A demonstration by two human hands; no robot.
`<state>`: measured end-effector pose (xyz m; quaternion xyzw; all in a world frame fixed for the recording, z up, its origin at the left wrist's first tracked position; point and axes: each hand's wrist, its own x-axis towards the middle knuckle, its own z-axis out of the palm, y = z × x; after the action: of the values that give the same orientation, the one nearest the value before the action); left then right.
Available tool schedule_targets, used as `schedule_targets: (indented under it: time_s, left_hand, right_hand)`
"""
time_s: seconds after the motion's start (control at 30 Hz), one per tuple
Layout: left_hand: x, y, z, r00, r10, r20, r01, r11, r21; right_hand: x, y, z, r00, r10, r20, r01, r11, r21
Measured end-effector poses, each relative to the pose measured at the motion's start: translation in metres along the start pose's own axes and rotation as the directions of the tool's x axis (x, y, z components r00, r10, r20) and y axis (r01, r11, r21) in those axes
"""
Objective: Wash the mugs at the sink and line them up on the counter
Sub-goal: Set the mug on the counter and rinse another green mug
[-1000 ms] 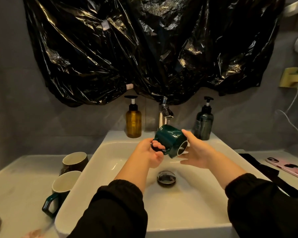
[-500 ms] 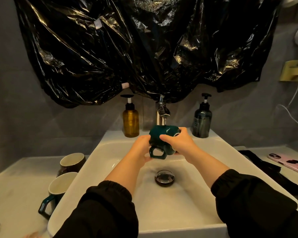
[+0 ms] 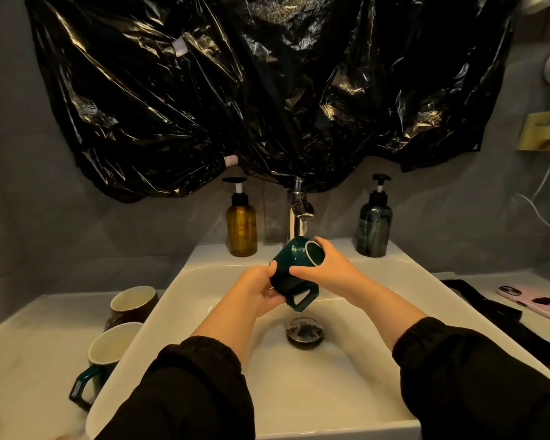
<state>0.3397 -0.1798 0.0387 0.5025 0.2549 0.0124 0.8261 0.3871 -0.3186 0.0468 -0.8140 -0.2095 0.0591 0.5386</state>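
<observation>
Black sleeves [image 3: 185,385] lay nearest, both forearms reaching out over the white sink [image 3: 327,404]. On the counter [image 3: 29,347] left of the sink stood two mugs, both upright. The green mug with cream inside [image 3: 110,350] was touching the sink's outer wall, handle toward the camera. The brown mug [image 3: 135,304] stood just behind it. The drain plug [image 3: 305,332] sat mid-basin.

Above the drain, both hands held the dark green mug [image 3: 288,268] in the air, clear of the basin. The mug was tipped on its side, mouth up and to the right, handle hanging straight down. The left hand [image 3: 261,292] gripped the base end from the left, thumb on the side and fingers curled under. The right hand [image 3: 335,271] grasped the rim end from the right, thumb across the body and fingers wrapped behind the mouth. So the mug sat between the two hands, touching both.

The chrome faucet [image 3: 297,214] was right behind the mug; could not tell if water was running. An amber pump bottle [image 3: 241,228] stood left of it and a dark pump bottle [image 3: 374,228] right of it, both on the sink's back ledge. On the right counter lay a black cloth [image 3: 486,309] and a pink phone [image 3: 535,304]. Black plastic sheeting [image 3: 267,90] covered the wall.
</observation>
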Motion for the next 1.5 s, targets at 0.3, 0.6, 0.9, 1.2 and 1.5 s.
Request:
schedule_targets:
  time_s: [0.3,0.6,0.9,1.2,1.5]
  left_hand:
    - [-0.004,0.001,0.002,0.996,-0.093,-0.011,0.092,0.993,-0.076]
    - [-0.005,0.002,0.000,0.991,-0.134,0.008,0.134,0.975,-0.176]
    - [-0.014,-0.001,0.015,0.986,-0.145,0.087,0.161,0.963,-0.218]
    - [-0.016,0.008,0.012,0.982,-0.181,0.057,0.190,0.954,-0.233]
    - [-0.017,0.002,0.023,0.997,0.001,0.072,0.006,0.995,-0.098]
  right_hand:
    - [0.006,0.002,-0.009,1.000,0.008,0.030,-0.014,0.983,0.184]
    - [0.009,0.003,-0.010,1.000,0.004,-0.017,0.003,0.935,0.355]
    - [0.008,0.006,-0.017,0.993,0.119,-0.022,-0.085,0.816,0.572]
    - [0.002,-0.001,-0.008,0.986,0.164,0.044,-0.160,0.818,0.552]
    - [0.001,-0.002,-0.016,0.959,0.262,0.110,-0.273,0.738,0.617]
